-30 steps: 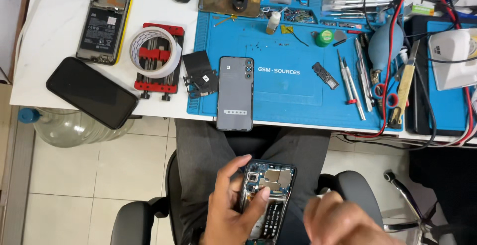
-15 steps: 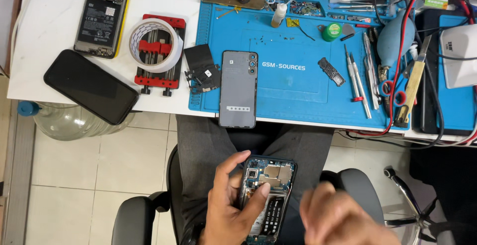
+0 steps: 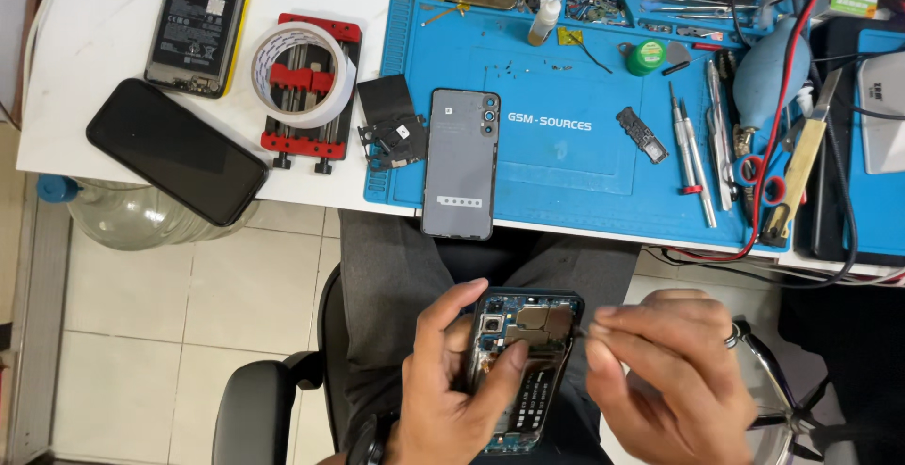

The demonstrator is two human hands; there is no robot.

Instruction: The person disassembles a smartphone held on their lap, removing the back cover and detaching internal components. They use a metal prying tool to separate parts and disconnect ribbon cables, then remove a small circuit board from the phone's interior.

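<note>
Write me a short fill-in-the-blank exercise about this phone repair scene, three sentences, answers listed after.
1. The left hand grips an opened phone over the person's ____.
2. The grey back cover lies on a mat coloured ____.
3. The roll of white tape sits on a clamp coloured ____.

Missing words: lap; blue; red

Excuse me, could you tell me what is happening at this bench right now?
A seated person holds an opened phone over their lap, its back removed so the circuit board shows. The left hand grips it along its left edge, while the right hand pinches something thin at its upper right corner; what exactly is too small to tell. On the blue work mat lie a grey back cover, screwdrivers and small parts. Another opened phone and a black phone rest on the white table.
</note>
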